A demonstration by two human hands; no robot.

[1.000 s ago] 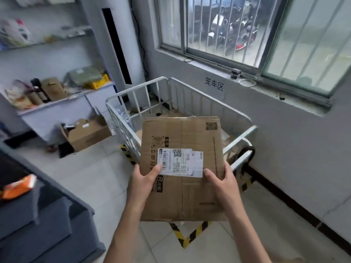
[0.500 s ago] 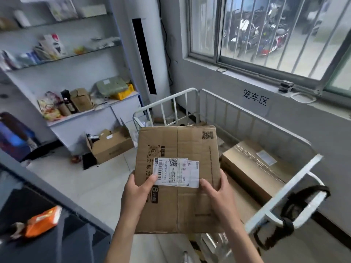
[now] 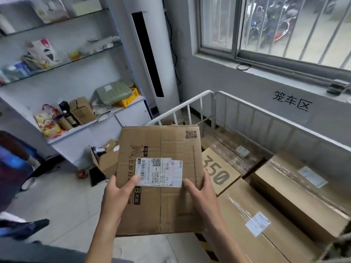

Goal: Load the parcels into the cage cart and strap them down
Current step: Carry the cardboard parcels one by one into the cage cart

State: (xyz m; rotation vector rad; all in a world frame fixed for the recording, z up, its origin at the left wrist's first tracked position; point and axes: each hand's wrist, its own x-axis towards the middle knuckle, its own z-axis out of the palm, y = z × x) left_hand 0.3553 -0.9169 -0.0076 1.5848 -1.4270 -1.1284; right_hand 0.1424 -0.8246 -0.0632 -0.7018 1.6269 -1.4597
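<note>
Item: flat cardboard parcel (image 3: 159, 179), label up, held over the cage cart's (image 3: 247, 109) left rail. Left hand (image 3: 115, 198) and right hand (image 3: 201, 194) clasp its sides, thumbs on top. Handling: best lowered level onto the cartons (image 3: 284, 188) inside, keeping the stack flat for strapping.

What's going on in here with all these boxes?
A person is loading parcels. Their left hand and right hand grip a flat cardboard parcel, thumbs on top near its shipping label. It is held in the air at the near side of the white cage cart, not yet set down. Several boxes already lie in the cart, including one printed 350. None looks strapped down yet.
</note>
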